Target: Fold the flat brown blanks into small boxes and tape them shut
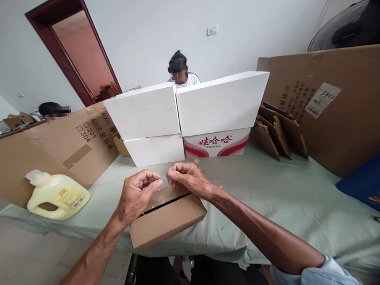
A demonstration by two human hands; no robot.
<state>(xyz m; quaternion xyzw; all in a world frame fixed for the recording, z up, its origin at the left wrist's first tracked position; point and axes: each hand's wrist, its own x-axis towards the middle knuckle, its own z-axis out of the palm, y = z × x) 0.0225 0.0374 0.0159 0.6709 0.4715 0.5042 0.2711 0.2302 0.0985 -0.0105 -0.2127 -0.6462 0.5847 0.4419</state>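
Above a brown cardboard box [168, 224], my left hand [138, 191] and my right hand [185, 176] are close together, both closed in a pinch. Between the fingertips stretches a small clear plastic piece [164, 179]; its exact kind is too small to make out. The box lies near the table's front edge, with a narrow dark gap along its top. On its top, just under my hands, rests some crumpled clear plastic [160, 201]. My right wrist passes over the box's right end.
White boxes [144, 113] and a red-and-white printed carton [217, 143] are stacked ahead. A yellow jug [62, 196] lies left on the green cloth [274, 193]. Large cardboard sheets [342, 102] stand on both sides, folded cardboard [279, 130] at right. Two people sit beyond.
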